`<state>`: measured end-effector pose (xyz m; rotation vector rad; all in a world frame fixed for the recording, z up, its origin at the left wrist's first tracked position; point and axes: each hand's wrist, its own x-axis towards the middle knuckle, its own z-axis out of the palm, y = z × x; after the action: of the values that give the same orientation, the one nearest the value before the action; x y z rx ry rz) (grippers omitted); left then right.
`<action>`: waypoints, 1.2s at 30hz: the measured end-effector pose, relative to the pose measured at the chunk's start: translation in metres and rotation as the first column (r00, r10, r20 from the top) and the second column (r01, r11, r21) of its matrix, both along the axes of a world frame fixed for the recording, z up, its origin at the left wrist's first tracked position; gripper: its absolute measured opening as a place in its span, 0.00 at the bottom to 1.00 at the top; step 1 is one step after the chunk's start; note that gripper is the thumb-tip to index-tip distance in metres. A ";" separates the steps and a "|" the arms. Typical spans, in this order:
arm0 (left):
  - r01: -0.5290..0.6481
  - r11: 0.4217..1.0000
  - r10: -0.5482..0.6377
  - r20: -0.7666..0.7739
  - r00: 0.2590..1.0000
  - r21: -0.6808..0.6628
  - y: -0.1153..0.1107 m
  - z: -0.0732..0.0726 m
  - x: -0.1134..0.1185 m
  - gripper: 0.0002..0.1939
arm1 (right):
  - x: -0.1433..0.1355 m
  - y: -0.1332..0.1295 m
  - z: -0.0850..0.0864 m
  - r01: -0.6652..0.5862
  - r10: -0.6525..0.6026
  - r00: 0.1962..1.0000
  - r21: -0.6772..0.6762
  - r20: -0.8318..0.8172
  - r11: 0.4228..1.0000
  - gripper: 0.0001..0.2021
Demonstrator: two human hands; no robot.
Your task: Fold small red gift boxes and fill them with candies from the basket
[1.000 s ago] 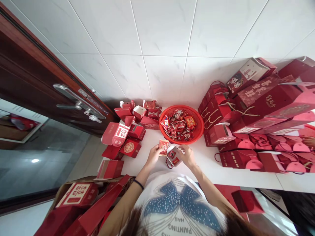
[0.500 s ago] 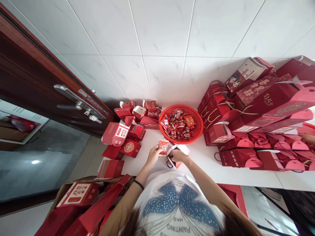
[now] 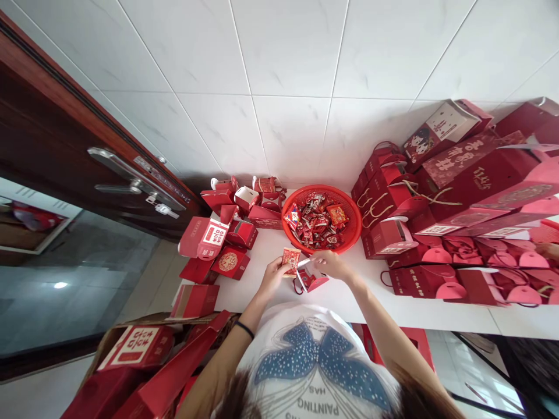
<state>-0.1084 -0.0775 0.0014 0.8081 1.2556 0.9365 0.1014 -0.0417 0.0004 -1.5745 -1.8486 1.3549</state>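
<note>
My left hand (image 3: pixel 271 276) pinches a small red and gold snack packet (image 3: pixel 290 262), held upright over the white table. Just right of it stands a small red gift box (image 3: pixel 313 279), its top open and its pale inside showing, with a dark red cord at its left side. My right hand (image 3: pixel 328 263) is above the box's far edge, fingers curled close to a white flap; what they hold, if anything, is hidden. Beyond both hands, a red plastic basket (image 3: pixel 357 218) contains many wrapped sweets (image 3: pixel 317 224).
Small red boxes (image 3: pixel 231 262) crowd the table's left side. Red gift bags and boxes (image 3: pixel 471 180) are stacked at the right. A carton (image 3: pixel 111 343) of red boxes is at lower left, beside a brown door (image 3: pixel 56 139). Another person's hand (image 3: pixel 551 250) shows at the right edge.
My right hand has come up out of the gift box to its far edge, uncovering the inside. My left hand still holds the packet in nearly the same place.
</note>
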 end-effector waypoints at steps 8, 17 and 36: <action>0.248 0.931 -0.174 -0.271 0.947 0.268 0.004 0.011 0.016 0.16 | -0.008 -0.016 0.029 0.197 -0.329 0.859 -0.340 -0.392 0.920 0.26; 0.472 0.768 -0.163 -0.581 0.798 0.433 0.003 -0.010 0.016 0.22 | 0.013 -0.024 0.017 0.370 -0.370 0.927 -0.009 -0.066 0.929 0.16; 0.372 0.874 -0.176 -0.509 0.843 0.314 -0.003 -0.049 0.012 0.30 | 0.003 -0.043 -0.002 -0.004 -0.048 0.922 0.134 0.385 0.991 0.16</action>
<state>-0.0966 -0.0801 -0.0476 1.5814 1.3150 0.7885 0.1043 -0.0843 -0.0012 -1.8901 -2.0844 0.9329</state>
